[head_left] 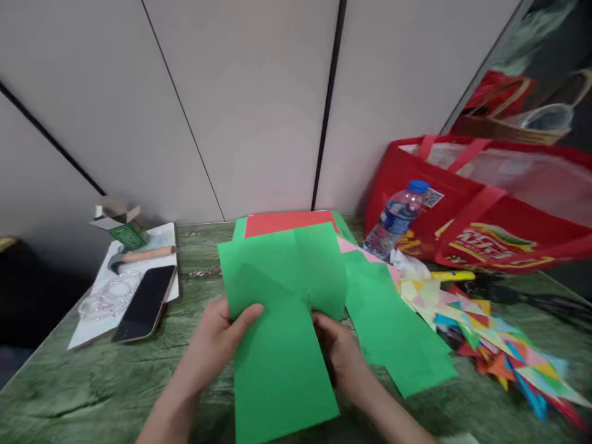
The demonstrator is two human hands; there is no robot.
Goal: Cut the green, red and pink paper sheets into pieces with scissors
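Note:
My left hand (217, 339) grips the left edge of a green paper sheet (282, 296), thumb lying on top of it. At the sheet's right side my right hand (340, 348) pinches the same sheet, its fingers partly under the paper. The sheet is held just above the table and bent along folds. Under it lie more green sheets (398, 333), a red sheet (289, 222) and a pink sheet (365, 251).
A green wood-grain table (69, 401) carries a black phone (145, 302), a knife with a wooden handle (141, 256) and a small box (121, 225) at left. At right are a water bottle (396, 217), a red bag (485, 203) and several coloured paper pieces (499, 351).

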